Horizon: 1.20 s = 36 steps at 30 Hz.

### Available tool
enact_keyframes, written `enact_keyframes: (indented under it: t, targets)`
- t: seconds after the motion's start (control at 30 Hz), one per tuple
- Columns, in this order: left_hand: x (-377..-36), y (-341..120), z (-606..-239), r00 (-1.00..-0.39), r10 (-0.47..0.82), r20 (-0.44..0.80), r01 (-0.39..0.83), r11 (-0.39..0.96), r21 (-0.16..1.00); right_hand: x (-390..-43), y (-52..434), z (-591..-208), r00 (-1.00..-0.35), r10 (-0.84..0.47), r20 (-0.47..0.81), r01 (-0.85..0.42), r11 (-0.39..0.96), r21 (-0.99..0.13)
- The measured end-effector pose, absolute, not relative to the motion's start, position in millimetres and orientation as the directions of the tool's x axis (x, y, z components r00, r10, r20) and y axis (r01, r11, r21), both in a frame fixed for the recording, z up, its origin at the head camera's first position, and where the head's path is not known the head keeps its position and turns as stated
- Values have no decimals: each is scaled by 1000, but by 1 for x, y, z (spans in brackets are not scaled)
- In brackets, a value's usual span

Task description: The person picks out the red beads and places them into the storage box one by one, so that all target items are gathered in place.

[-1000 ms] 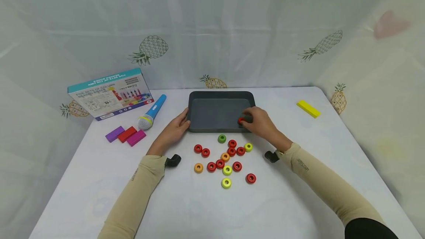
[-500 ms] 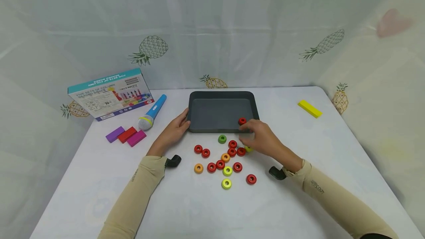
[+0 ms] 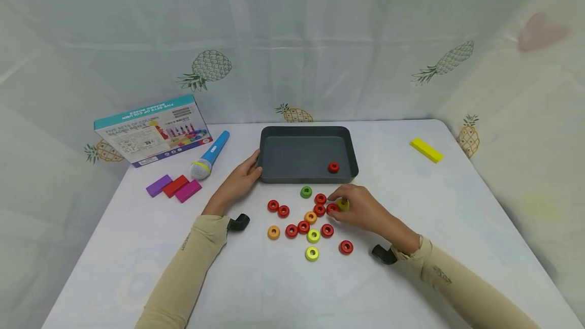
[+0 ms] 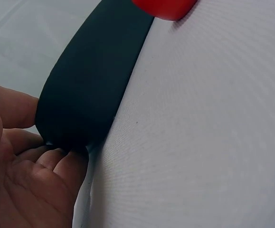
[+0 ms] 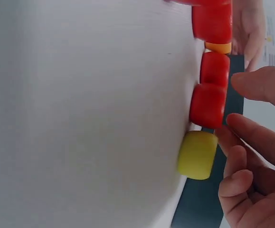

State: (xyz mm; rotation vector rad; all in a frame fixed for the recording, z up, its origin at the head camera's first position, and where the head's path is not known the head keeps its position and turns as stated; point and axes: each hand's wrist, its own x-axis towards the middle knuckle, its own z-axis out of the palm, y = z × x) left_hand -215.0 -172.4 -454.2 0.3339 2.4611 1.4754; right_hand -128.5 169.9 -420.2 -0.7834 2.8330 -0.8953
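Right hand (image 3: 365, 210) has come back out of the dark grey tray (image 3: 274, 176) and now sits low over the loose rings on the white table (image 3: 411, 278). One red ring (image 3: 333, 167) lies in the tray near its front right corner — released; a second ago the fingers were on it there. So one ring is in, and the rest lie in a scatter just in front of the tray.

The right hand's fingertips now close in on the yellow-green ring (image 3: 343, 204) at the right edge of the scatter. In the right wrist view that ring (image 5: 197, 155) lies just beside the curled fingers (image 5: 237, 166); contact looks near or just made, no firm pinch visible (hand still counts as loose, holding nothing).

Left hand (image 3: 239, 181) unchanged across all three head frames — fingers lie against the tray's front left corner, steadying it. The left wrist view shows the fingers (image 4: 56, 161) touching the tray's wall.
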Motion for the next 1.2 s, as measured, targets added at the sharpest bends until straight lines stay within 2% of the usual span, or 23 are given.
enact_keyframes:
  t: [0.53,1.2]
  targets:
    - [-214,-175,-457,-949,297,-107,55,488,871,-128,174,-429,-862,-502,71,-447,685,-575]
    - [-218,-173,-457,-945,302,-125,37,478,878,-138,174,-414,-880,-458,123,-440,691,-573]
